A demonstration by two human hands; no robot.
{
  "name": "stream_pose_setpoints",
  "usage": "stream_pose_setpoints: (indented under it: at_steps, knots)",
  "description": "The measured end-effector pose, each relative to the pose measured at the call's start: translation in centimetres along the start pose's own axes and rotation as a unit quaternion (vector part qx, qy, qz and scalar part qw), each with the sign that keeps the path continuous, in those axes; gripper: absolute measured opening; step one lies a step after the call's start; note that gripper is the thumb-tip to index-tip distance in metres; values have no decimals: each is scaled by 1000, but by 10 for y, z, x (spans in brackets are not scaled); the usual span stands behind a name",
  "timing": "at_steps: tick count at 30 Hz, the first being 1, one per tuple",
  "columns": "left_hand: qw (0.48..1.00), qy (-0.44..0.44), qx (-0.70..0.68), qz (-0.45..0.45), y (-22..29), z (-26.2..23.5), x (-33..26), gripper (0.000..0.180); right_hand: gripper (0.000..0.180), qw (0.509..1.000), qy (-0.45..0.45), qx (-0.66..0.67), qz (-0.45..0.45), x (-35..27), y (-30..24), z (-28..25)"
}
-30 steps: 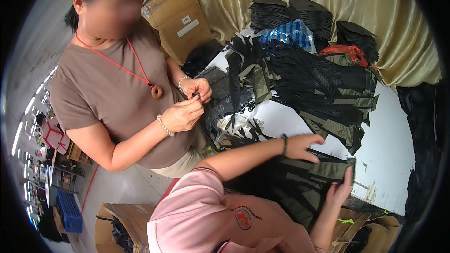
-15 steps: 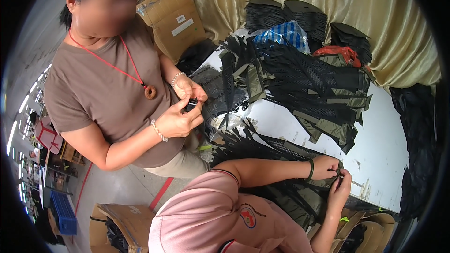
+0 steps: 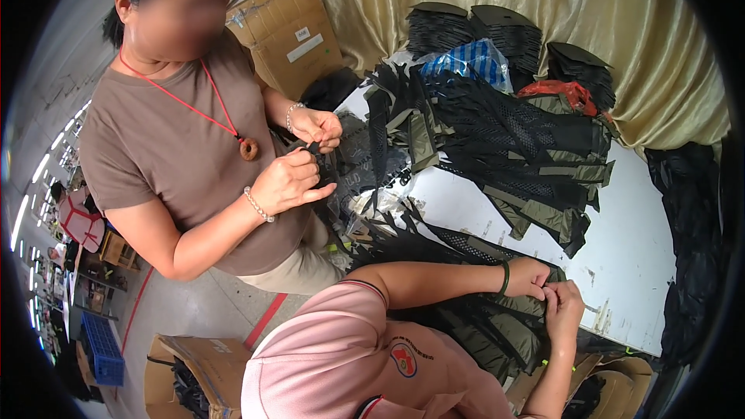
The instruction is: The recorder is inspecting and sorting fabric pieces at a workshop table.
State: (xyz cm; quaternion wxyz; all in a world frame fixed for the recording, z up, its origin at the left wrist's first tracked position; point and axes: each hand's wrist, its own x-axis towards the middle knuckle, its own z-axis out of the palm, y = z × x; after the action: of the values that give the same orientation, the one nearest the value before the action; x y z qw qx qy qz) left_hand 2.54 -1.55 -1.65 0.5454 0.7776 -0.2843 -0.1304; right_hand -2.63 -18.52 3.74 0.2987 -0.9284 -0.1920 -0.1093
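My left hand (image 3: 526, 276) and my right hand (image 3: 564, 307) meet at the near edge of the white table, fingers pinched together. Between them is the corner of an olive and black mesh fabric piece (image 3: 508, 334), which hangs toward me under my left forearm. My fingertips cover the exact spot they grip. Long black strips fan out from the piece to the left. Across the table lies a heap of similar fabric pieces (image 3: 535, 136), black mesh with olive panels, touched by neither hand.
At the left a co-worker in a brown shirt (image 3: 178, 147) handles a small black piece (image 3: 312, 147). The white table (image 3: 621, 264) carries stacked black panels (image 3: 504, 27), a blue-striped plastic bag (image 3: 469, 58) and a red bag (image 3: 570, 95). Open cardboard boxes (image 3: 209, 365) stand below.
Both my hands have shifted slightly left, and their fingertips are closer together on the fabric. The co-worker's hands have turned the small black piece, one hand's fingers spreading.
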Motion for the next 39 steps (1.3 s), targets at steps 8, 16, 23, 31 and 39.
stream_pose_setpoints:
  at_steps: [8,16,23,31,39]
  knots:
    - [973,65,145,167,32,14,-27,23,22,854,62,459,237,-6,46,20]
    - [990,29,38,133,25,14,-14,19,16,782,215,531,244,-22,-4,50]
    - [971,-13,-222,-87,28,-34,-5,11,17,836,224,459,199,-4,10,31]
    - [917,-7,-395,-49,27,-30,-7,17,19,606,-62,764,212,-25,-4,22]
    - [940,-13,-339,-18,38,-33,-11,19,12,864,55,469,178,-27,3,30]
